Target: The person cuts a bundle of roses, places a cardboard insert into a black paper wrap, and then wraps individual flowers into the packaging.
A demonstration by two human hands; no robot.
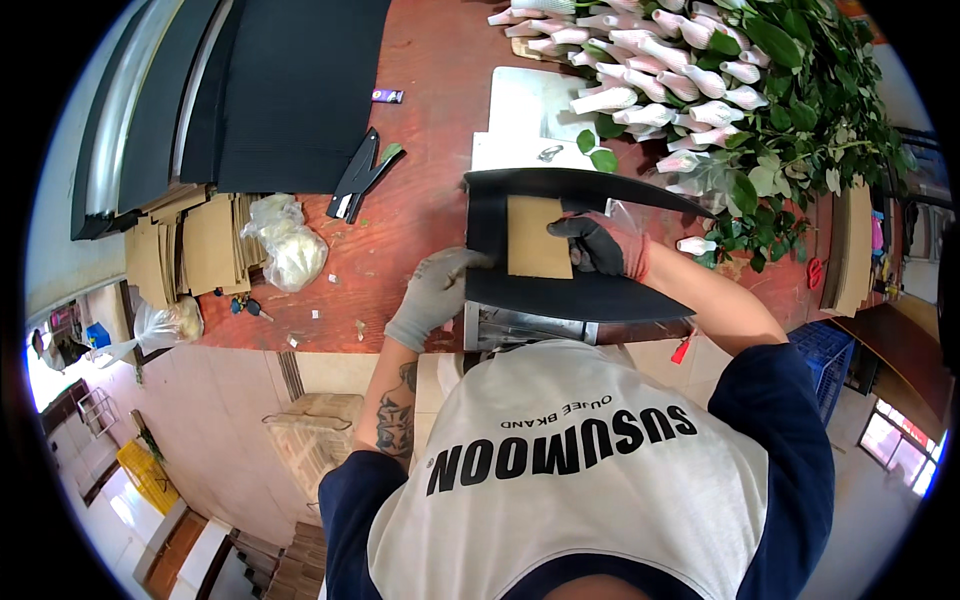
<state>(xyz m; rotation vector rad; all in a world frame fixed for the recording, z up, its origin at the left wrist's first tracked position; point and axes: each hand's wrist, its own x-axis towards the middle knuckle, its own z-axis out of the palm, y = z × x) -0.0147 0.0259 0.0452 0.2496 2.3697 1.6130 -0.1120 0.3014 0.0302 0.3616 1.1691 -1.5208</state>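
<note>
A black sheet curves up along its far and near sides in front of me. On its middle lies a rectangular piece of brown cardboard. My left hand, in a grey glove, is closed at the sheet's left edge, and part of its fingertips is hidden. My right hand, in a dark grey and red glove, reaches inside the curved sheet. Its fingers are curled on the right side of the cardboard. Beneath the sheet a metal frame shows at the table's near edge.
Many flowers in pale net sleeves, with leafy stems, pile up at the far right. Stacked black sheets, cardboard pieces and clear plastic bags occupy the left. A black cutting tool lies on the red table. Red-handled scissors are at right.
</note>
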